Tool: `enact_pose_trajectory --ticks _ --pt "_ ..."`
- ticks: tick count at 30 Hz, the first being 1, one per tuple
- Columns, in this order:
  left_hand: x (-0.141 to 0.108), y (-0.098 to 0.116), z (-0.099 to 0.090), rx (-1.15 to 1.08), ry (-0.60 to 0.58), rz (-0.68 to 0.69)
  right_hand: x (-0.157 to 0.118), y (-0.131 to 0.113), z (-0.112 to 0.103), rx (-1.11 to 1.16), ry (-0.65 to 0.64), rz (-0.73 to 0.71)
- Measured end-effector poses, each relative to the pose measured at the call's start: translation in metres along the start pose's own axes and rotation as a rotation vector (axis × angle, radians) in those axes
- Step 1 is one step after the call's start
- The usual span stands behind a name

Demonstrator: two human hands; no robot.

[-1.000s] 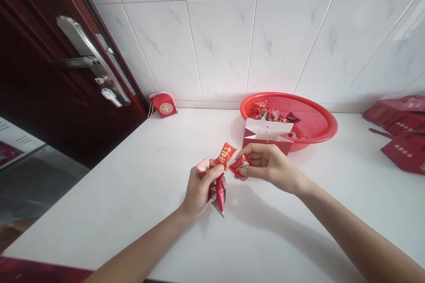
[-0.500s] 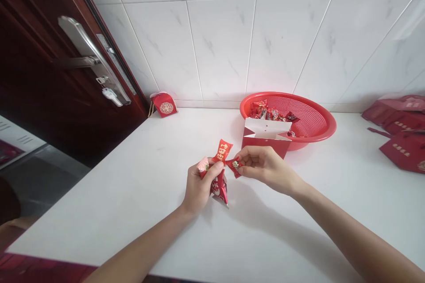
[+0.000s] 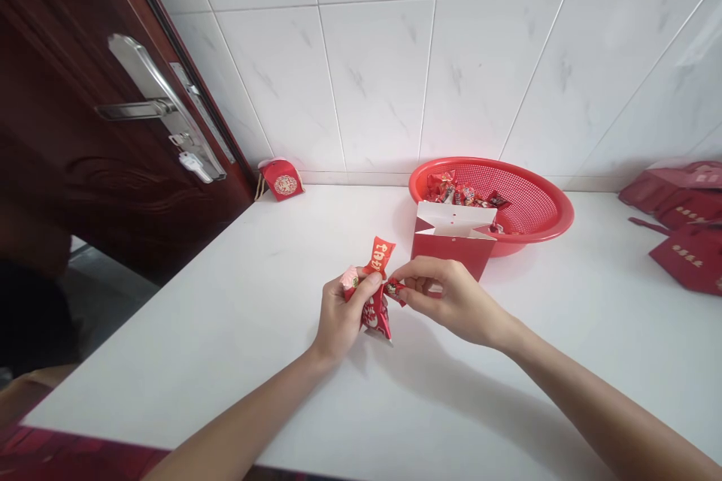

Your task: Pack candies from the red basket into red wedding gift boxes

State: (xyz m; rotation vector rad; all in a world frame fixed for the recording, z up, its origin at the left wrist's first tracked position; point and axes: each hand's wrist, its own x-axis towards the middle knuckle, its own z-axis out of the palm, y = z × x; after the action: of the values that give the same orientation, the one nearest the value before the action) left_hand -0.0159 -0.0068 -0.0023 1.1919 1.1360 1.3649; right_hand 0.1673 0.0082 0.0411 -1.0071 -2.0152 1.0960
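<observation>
Several wrapped candies (image 3: 379, 254) in red, orange and pink are bunched in my left hand (image 3: 341, 312), its thumb pressed over them. My right hand (image 3: 451, 297) pinches a small red candy (image 3: 394, 289) right beside that bunch. Behind my right hand stands an open red box (image 3: 456, 247) with a white inside, its front partly hidden by the hand. The box leans close to a red plastic basket (image 3: 556, 218) that holds more wrapped candies (image 3: 465, 196).
A small closed red box (image 3: 283, 180) sits at the table's back left. Several red boxes (image 3: 691, 255) lie at the right edge. The white table (image 3: 226, 331) meets a tiled wall; a dark red door (image 3: 62, 120) is at left, with part of a person below it.
My right hand has shifted slightly left, bringing its red candy closer to the bunch in my left hand. A dark shape of a person has come into view at the left edge.
</observation>
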Motion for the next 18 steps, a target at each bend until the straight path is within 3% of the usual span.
enact_pose_trajectory --ticks 4,9,18 --pt "0.0004 0.0015 0.0010 -0.045 -0.016 -0.030 0.0012 0.0029 0.0017 0.060 0.012 -0.012" --pt "0.0012 -0.0007 -0.0004 0.003 0.000 0.030 -0.0001 0.0029 0.0040 0.178 -0.072 0.100" --pt "-0.0025 -0.0019 -0.0009 0.135 0.041 0.149 -0.0003 -0.0018 0.0039 0.173 0.043 0.167"
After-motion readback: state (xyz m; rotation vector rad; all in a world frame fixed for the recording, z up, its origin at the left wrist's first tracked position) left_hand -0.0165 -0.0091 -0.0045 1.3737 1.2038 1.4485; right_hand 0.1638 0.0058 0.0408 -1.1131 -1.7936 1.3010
